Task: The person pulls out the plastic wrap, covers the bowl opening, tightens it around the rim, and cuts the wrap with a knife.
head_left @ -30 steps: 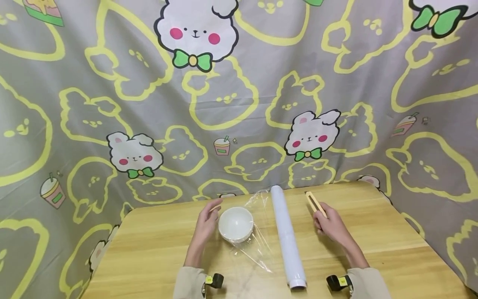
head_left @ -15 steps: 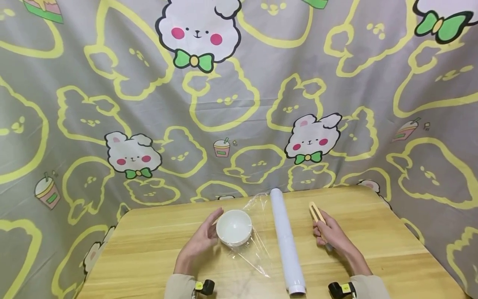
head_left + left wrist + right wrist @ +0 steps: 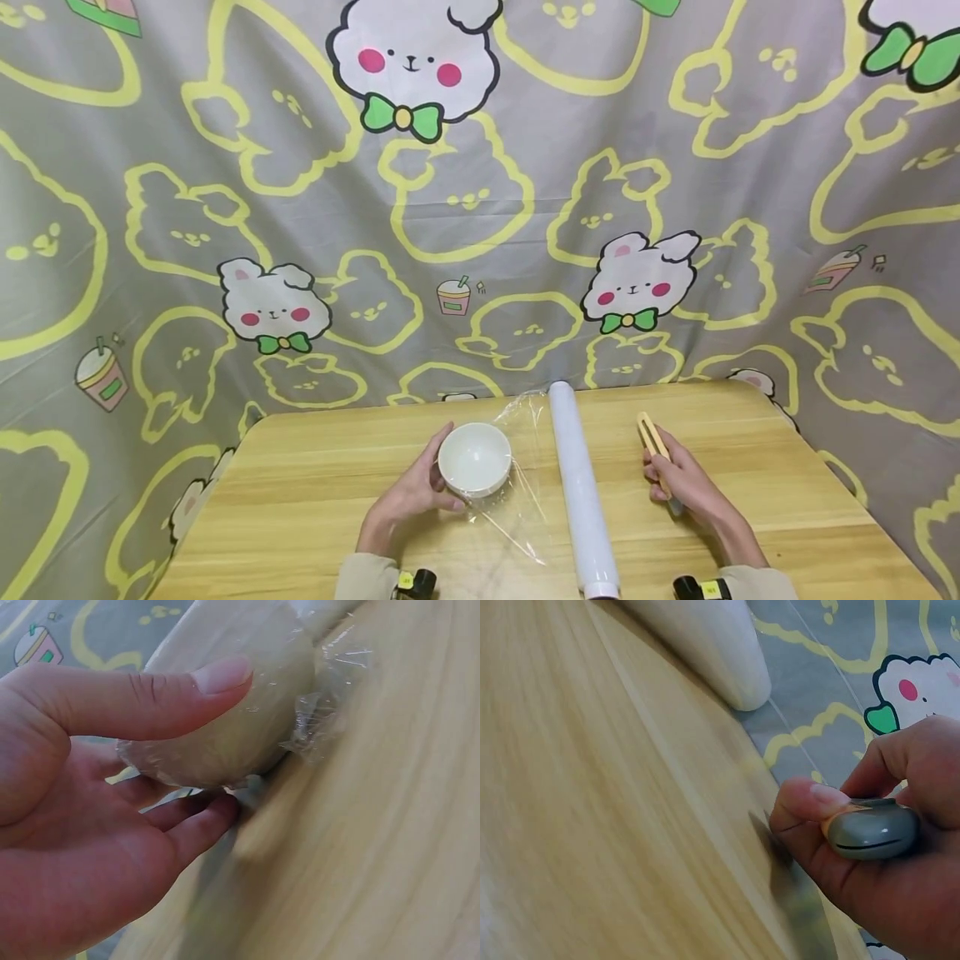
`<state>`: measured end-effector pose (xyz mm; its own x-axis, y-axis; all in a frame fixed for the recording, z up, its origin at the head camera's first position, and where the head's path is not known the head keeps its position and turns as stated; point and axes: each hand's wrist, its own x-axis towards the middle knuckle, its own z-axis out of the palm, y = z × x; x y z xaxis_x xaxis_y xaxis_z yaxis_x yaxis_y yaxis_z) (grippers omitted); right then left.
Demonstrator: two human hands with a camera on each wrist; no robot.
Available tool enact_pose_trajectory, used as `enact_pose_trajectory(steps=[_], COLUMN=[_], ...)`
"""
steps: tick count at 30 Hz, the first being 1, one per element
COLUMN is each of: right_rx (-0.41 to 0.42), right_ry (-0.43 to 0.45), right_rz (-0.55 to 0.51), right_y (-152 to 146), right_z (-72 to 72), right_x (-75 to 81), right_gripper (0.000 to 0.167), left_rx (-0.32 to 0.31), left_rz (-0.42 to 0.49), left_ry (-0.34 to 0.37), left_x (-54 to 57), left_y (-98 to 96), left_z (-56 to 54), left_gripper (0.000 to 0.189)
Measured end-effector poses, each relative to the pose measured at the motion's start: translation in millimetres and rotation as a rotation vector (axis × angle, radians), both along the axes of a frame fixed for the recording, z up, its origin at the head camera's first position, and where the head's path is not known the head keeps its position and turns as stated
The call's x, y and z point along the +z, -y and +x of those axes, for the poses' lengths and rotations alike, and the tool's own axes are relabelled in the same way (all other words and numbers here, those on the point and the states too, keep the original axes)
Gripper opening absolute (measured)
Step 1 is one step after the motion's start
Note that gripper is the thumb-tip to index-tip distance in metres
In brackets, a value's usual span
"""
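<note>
A white bowl (image 3: pixel 475 459) stands left of centre on the table. Clear plastic wrap (image 3: pixel 527 492) clings to the bowl and trails to its right; its crumpled edge shows in the left wrist view. My left hand (image 3: pixel 417 492) grips the bowl's left side. Seen from the left wrist, the thumb (image 3: pixel 225 675) lies along the bowl wall (image 3: pixel 247 742), with the other fingers low at its base. My right hand (image 3: pixel 688 477) holds a yellow utility knife (image 3: pixel 650 435) pointing away; its grey butt end (image 3: pixel 874 834) faces the right wrist camera.
A long roll of plastic wrap (image 3: pixel 581 492) lies lengthwise between the two hands. The wooden table (image 3: pixel 300 483) ends at a grey curtain (image 3: pixel 420 333) with cartoon prints, hanging behind and at both sides.
My left hand has come down from the bowl's upper left to grip its side. The right hand has drawn back a little towards me, tilting the knife.
</note>
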<state>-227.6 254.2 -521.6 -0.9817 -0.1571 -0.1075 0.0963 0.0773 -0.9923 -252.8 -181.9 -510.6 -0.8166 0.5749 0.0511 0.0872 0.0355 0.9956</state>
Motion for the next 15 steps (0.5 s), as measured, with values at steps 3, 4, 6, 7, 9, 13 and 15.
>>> enact_pose_trajectory(steps=[3,4,6,7,9,13,15], right_rx=[-0.005,-0.007,-0.007,-0.014,-0.031,-0.075,-0.087], right_ry=[-0.007,-0.01,-0.044,-0.061,-0.102,-0.154,-0.164], right_rz=[0.012,0.015,0.04,0.051,0.083,0.214,0.296], right_y=[-1,-2,-4,-4,-6,-7,-6], right_z=[0.3,0.5,0.4,0.2,-0.4,-1.5,-1.7], right_x=[0.8,1.1,1.0,0.6,-0.3,-0.8,0.3], right_gripper=[0.066,0.066,0.066,0.066,0.065,0.063,0.061], left_rx=[0.023,0.027,0.039,0.047,0.065,0.089,0.094], left_rz=[-0.005,-0.001,0.002,0.002,0.001,0.001,0.005], left_ry=[-0.001,0.001,0.003,-0.002,-0.006,-0.022,-0.024], left_x=[-1.9,-2.8,-4.5,-5.4,-7.7,-11.1,-12.5], left_y=[-1.3,-1.9,-2.8,-3.1,-3.5,-3.4,-3.1], left_z=[-0.7,-1.3,-2.7,-3.4,-4.6,-6.1,-6.7], left_gripper=[0.128,0.128,0.128,0.128,0.126,0.123,0.123])
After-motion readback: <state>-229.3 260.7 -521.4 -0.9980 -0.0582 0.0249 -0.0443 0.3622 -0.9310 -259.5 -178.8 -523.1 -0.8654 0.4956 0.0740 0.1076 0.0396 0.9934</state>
